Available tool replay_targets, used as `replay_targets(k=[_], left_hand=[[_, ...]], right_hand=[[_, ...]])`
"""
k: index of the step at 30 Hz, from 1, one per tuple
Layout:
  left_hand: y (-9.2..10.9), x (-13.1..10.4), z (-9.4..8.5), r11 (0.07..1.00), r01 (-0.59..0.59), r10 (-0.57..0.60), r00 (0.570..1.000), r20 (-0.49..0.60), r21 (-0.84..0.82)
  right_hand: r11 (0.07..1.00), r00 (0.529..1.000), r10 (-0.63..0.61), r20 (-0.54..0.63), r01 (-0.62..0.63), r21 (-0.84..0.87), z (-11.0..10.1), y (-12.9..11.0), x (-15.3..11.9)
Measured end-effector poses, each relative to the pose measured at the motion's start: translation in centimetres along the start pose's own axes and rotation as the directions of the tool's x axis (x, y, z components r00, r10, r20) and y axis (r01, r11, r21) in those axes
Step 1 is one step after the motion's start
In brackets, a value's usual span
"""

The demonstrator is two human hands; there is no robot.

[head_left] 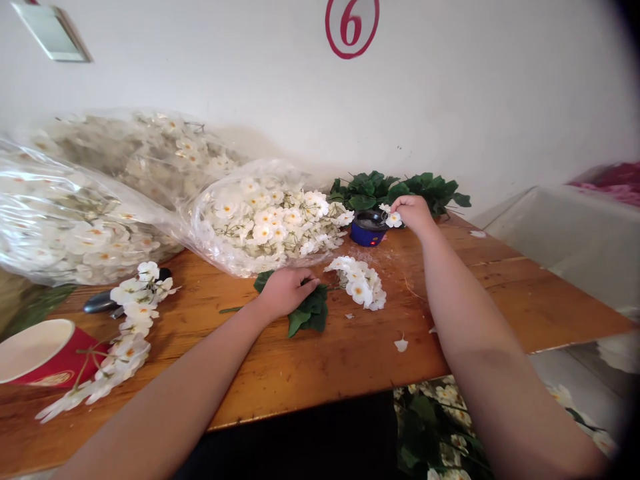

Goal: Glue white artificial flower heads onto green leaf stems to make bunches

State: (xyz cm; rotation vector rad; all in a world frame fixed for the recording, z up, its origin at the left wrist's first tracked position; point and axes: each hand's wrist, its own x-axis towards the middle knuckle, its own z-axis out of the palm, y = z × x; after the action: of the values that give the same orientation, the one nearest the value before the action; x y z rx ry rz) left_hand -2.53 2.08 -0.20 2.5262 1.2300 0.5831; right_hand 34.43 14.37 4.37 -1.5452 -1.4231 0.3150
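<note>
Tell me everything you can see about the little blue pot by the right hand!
The blue pot is round and low, with a smooth-looking dark blue side, small red and yellow marks, and a black rim. It stands upright on the wooden table, in front of green leaves. The right hand holds white flowers at its edge; whether they touch it, I can't tell.

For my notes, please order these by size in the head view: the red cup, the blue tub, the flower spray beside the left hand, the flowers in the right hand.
1. Red cup
2. Flower spray
3. Blue tub
4. Flowers in the right hand
</note>
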Motion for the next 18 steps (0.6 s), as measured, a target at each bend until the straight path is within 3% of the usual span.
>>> replay_targets(k=[12,18], left_hand=[[0.1,0.0,0.0,1.000,-0.010,0.010,1.000,-0.009,0.027],[0.2,0.0,-0.2,1.000,-0.008,0.008,1.000,-0.005,-0.018]], right_hand=[[0.989,0.994,-0.110,0.001,0.110,-0.100,0.1,1.5,0.6],[0.927,0.956,-0.285,0.066,0.292,-0.236,-0.2,0.7,0.1]])
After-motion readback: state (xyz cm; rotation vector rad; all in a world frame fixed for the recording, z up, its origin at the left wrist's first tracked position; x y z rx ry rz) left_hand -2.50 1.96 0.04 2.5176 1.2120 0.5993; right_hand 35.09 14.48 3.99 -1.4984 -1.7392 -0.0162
